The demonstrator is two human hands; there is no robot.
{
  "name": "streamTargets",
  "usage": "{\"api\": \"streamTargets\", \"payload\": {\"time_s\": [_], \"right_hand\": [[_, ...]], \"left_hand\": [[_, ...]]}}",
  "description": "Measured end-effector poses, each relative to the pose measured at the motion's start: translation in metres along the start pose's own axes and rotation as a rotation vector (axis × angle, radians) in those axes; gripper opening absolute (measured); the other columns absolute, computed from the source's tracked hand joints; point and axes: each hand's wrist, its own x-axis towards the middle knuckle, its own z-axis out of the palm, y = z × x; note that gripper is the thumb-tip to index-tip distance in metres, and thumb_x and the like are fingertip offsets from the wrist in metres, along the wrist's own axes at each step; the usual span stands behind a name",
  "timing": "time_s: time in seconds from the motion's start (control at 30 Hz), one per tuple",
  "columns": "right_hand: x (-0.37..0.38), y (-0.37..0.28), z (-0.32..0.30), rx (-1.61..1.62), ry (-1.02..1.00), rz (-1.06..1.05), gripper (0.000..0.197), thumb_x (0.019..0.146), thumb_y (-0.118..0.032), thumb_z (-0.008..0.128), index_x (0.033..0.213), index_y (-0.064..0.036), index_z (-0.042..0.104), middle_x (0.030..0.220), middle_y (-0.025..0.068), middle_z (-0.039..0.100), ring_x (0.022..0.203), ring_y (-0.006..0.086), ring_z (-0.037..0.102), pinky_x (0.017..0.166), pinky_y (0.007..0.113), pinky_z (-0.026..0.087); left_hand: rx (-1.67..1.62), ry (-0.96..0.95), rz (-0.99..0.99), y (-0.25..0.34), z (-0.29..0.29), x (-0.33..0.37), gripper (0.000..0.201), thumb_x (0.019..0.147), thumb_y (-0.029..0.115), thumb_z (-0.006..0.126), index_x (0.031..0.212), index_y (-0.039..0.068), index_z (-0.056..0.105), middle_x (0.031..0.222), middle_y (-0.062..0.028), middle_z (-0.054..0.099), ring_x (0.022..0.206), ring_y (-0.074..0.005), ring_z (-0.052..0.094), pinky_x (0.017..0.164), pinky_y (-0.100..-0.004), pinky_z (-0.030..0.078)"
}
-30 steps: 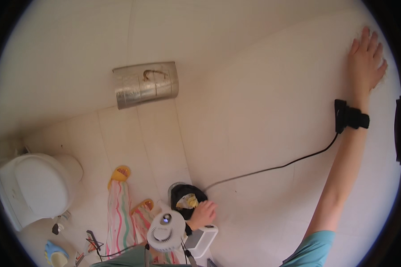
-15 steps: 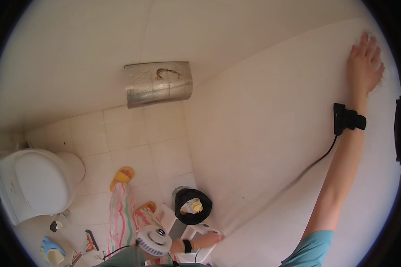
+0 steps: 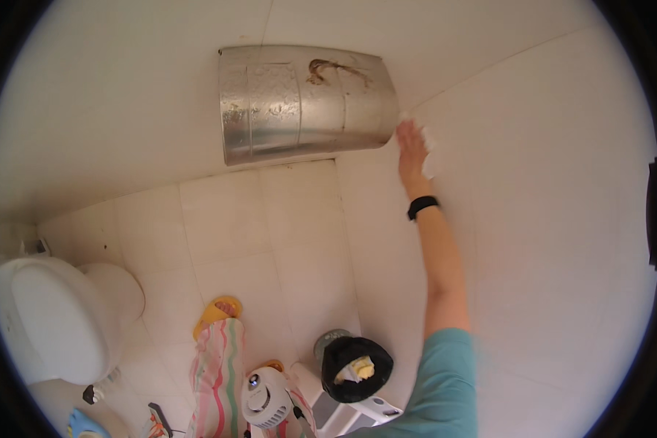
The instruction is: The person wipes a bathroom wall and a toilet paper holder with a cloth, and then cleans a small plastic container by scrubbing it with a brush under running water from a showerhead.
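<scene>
Reaching up and forward, my right hand [image 3: 412, 150] lies against the white wall just right of a curved silver metal panel [image 3: 310, 106]. Its fingers are close together and slightly blurred. Under the palm is a white cloth or tissue [image 3: 430, 157], showing along the hand's right side. A black band [image 3: 423, 207] circles this wrist, and the sleeve [image 3: 442, 379] is teal. Brown streaks and wet-looking drops mark the metal panel. My left hand does not show; the teal sleeve covers the spot where it was.
Below stands a bin with a black liner [image 3: 336, 369] and crumpled paper inside, beside a white step stool or ladder [image 3: 376, 410]. A white toilet [image 3: 62, 321] is at left. Nearer are an orange slipper [image 3: 215, 312], striped trousers [image 3: 219, 365] and a small white fan [image 3: 267, 398].
My right hand has swept left along the wall with the white cloth, from the far right to beside the metal panel. The view has shifted, and my left hand has gone out of sight.
</scene>
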Motion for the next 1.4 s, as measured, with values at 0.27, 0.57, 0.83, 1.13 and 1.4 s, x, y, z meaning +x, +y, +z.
{"api": "streamTargets", "payload": {"time_s": [0.27,0.57,0.83,1.13,1.4], "right_hand": [[-0.212,-0.077,0.016,-0.351,-0.645,-0.486,0.049,0.09,-0.023,0.029,0.136,-0.0125,0.02,0.145,0.0039,0.01,0.134,0.0214,0.004,0.109,0.041,0.004],[-0.189,0.149,-0.298,-0.161,-0.29,0.216,0.05,0.082,-0.012,0.041,0.131,-0.021,0.037,0.137,0.0035,0.034,0.128,0.0181,0.029,0.105,0.046,0.015],[-0.223,0.247,-0.447,-0.685,0.266,0.609,0.047,0.09,-0.027,0.033,0.136,-0.0256,0.026,0.144,0.0048,0.02,0.133,0.0286,0.015,0.102,0.052,0.009],[-0.368,0.063,-0.25,-0.113,-0.551,0.224,0.065,0.073,-0.005,0.045,0.133,-0.0287,0.034,0.141,-0.0078,0.027,0.13,0.0129,0.021,0.1,0.038,0.025],[-0.505,0.162,-0.406,-0.634,-0.042,0.713,0.051,0.09,-0.028,0.033,0.136,-0.0096,0.022,0.144,0.0173,0.006,0.133,0.0343,0.002,0.104,0.055,0.0]], "left_hand": [[0.105,0.102,-0.107,-0.035,-0.028,0.009,0.026,0.091,0.021,0.038,0.105,0.005,0.052,0.09,-0.0144,0.058,0.084,-0.0242,0.057,0.073,-0.0324,0.045],[0.196,0.079,-0.045,-0.023,-0.056,0.013,0.025,0.09,0.02,0.039,0.105,0.005,0.052,0.093,-0.0144,0.057,0.085,-0.0248,0.057,0.074,-0.033,0.044],[0.31,-0.01,0.011,-0.019,-0.074,0.02,0.024,0.09,0.02,0.04,0.105,0.006,0.052,0.095,-0.0144,0.057,0.086,-0.0254,0.057,0.076,-0.0335,0.044],[0.434,-0.101,0.069,-0.018,-0.082,0.044,0.024,0.089,0.019,0.041,0.106,0.006,0.052,0.098,-0.0144,0.056,0.087,-0.0261,0.057,0.077,-0.034,0.044],[0.574,-0.2,0.11,0.011,-0.078,0.056,0.023,0.088,0.018,0.042,0.106,0.007,0.053,0.1,-0.0145,0.056,0.088,-0.0267,0.057,0.078,-0.0345,0.044]]}}
